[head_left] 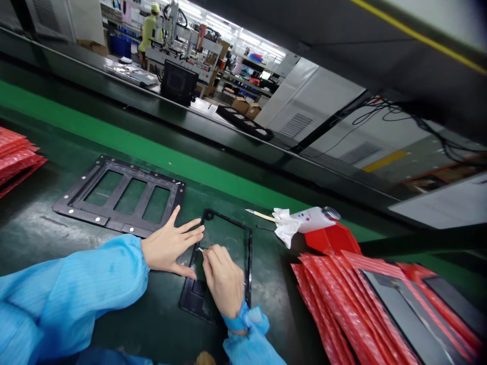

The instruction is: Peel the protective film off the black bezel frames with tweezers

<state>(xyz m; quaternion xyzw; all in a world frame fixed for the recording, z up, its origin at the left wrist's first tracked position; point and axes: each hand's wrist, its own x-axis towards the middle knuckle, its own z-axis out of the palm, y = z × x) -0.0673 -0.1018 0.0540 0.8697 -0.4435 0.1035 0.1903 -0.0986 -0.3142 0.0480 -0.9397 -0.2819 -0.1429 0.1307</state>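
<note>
On the dark green bench lies a thin black rectangular frame (250,248) with a wider solid part near its bottom corner. My left hand (169,246) is spread over the frame's left edge, fingers apart, its fingertips and thumb touching the rim. Over the frame's interior, my right hand (223,279) is closed in a pinch on a thin white-tipped stick (201,249). The stick's tip is at the left rim, between the left thumb and fingers; the fingers hide the rest. Behind the left hand sits a thicker black fixture (118,195) with three rectangular openings and several round light dots.
Red bubble-wrap pouches (323,299) are piled at right, with dark flat panels (403,309) on top. A craft knife (262,216), crumpled white tissue (286,226), a clear bottle (315,219) and a red tray (333,238) lie behind them. More red pouches (17,157) stand at far left.
</note>
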